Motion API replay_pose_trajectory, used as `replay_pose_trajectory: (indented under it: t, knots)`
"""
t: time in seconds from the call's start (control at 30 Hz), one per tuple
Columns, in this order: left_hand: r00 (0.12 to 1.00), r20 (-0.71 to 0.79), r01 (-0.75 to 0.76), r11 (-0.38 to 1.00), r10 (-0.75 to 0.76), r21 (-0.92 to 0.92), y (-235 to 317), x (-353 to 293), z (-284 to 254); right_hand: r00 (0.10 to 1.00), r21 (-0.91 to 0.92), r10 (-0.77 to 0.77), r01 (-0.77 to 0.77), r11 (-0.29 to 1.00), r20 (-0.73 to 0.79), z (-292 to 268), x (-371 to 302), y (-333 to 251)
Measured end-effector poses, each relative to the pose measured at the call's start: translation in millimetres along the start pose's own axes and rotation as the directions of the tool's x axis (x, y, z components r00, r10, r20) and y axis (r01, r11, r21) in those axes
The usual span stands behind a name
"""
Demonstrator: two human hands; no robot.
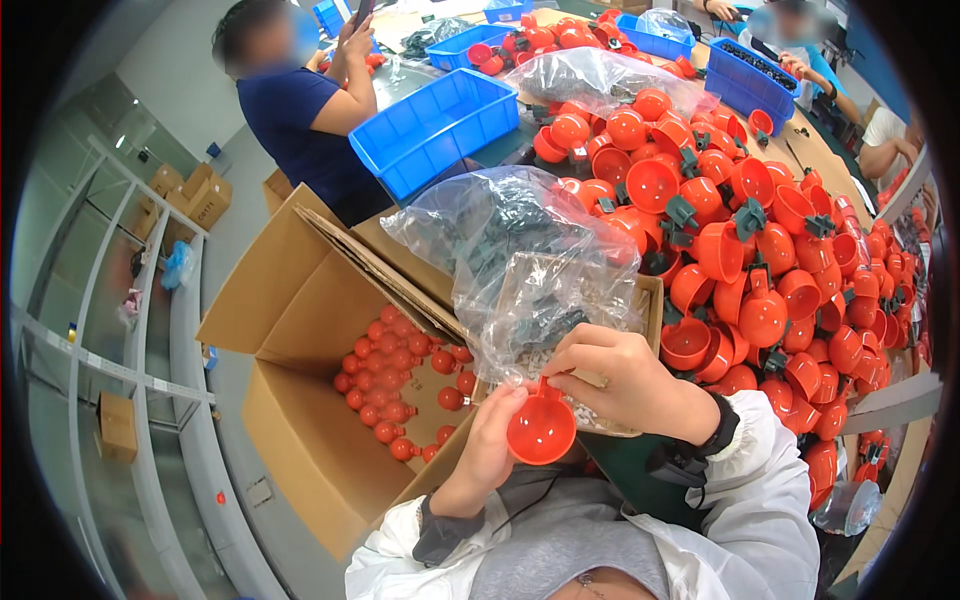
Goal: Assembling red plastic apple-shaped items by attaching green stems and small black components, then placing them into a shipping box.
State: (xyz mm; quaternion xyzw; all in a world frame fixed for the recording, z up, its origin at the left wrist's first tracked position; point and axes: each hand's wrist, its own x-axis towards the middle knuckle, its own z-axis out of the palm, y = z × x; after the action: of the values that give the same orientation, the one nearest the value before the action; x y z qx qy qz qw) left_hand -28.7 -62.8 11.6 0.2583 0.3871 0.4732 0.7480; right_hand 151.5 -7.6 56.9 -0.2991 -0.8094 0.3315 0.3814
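Note:
In front of my chest, a small round red plastic cup [541, 432] is held with its hollow side facing up at me. My left hand [484, 445] is closed on the cup's left side near the rim. At the top of the cup, my right hand [625, 385] pinches its short red tab; any small part between those fingertips is hidden. Just beyond my hands stands a shallow cardboard box [652, 325] of small pale parts. A clear plastic bag [530, 225] with dark green fittings lies over it.
A large heap of red cups [725, 250], several with dark green fittings, covers the table to the right. Left of me an open carton [300, 430] holds red cups. A blue bin [435, 130] stands beyond, near a person in dark blue [290, 110]. Shelves [150, 390] line the left.

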Motion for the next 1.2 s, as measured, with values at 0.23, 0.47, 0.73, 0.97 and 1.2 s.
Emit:
replay_pose_trajectory:
  t: [0.23,0.47,0.73,0.97,1.2]
  knots:
    - [0.999,-0.031,-0.041,0.999,0.041,0.025,0.5,-2.8,5.7,0.999,0.041,-0.017,0.015,0.999,0.047,-7.4,3.0,-0.1]
    - [0.993,-0.005,-0.116,0.982,0.118,0.148,0.1,-6.2,6.6,0.934,0.305,0.297,-0.347,0.887,0.199,-12.0,3.9,-1.7]
    - [0.987,-0.017,-0.155,0.977,0.159,0.149,0.0,-8.7,13.6,0.946,0.34,0.248,-0.308,0.888,0.209,-8.3,-0.7,4.4]
    - [0.978,-0.022,-0.198,0.962,0.206,0.188,0.9,-13.6,20.6,0.98,0.3,0.184,-0.196,0.933,0.07,6.4,-5.7,-1.8]
    - [0.959,-0.065,-0.254,0.938,0.276,0.237,9.0,-17.6,12.1,0.947,0.229,0.239,-0.287,0.93,0.215,-12.8,1.6,21.2]
